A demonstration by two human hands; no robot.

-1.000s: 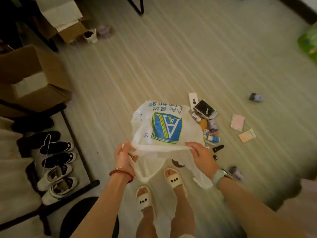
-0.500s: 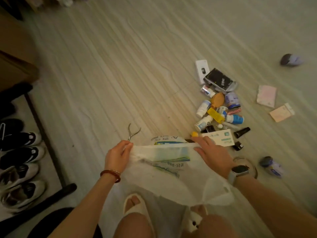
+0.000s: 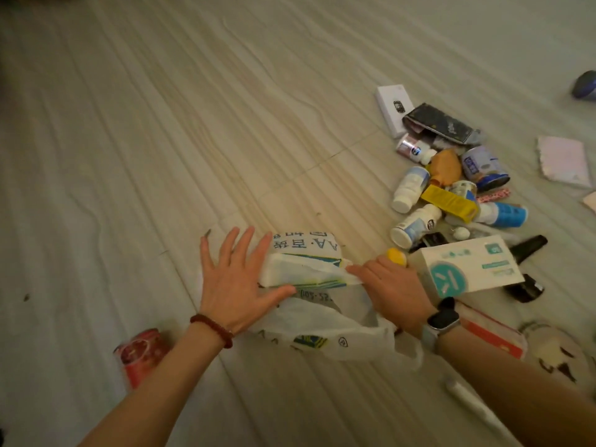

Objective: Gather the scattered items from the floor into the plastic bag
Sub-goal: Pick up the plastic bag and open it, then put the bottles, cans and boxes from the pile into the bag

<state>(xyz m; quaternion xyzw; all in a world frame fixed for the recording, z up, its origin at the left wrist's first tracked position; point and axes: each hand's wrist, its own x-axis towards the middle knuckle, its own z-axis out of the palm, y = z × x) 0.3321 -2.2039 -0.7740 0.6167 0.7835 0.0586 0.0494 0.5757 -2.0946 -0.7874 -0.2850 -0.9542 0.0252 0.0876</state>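
Note:
The white plastic bag point(image 3: 309, 269) with blue and yellow print lies crumpled on the floor in front of me. My left hand point(image 3: 238, 279) rests flat on its left side, fingers spread. My right hand point(image 3: 392, 288) pinches the bag's rim at the right. A pile of scattered items lies to the right: a white and teal box point(image 3: 467, 269) beside my right hand, white bottles point(image 3: 409, 188), a yellow box point(image 3: 450, 201), a black pouch point(image 3: 442, 124), a white box point(image 3: 395, 104) and a blue can point(image 3: 483, 167).
A red can point(image 3: 142, 353) lies at the left of my left forearm. A pink packet point(image 3: 562, 161) and a dark object point(image 3: 585, 85) lie far right. A red and white box point(image 3: 490, 330) and a round jar point(image 3: 554, 350) sit by my right wrist. Pale wood floor extends left.
The bag has come down from held-up to lying on the floor. My left hand let go of the rim and now lies flat on it. The view has dropped closer to the floor.

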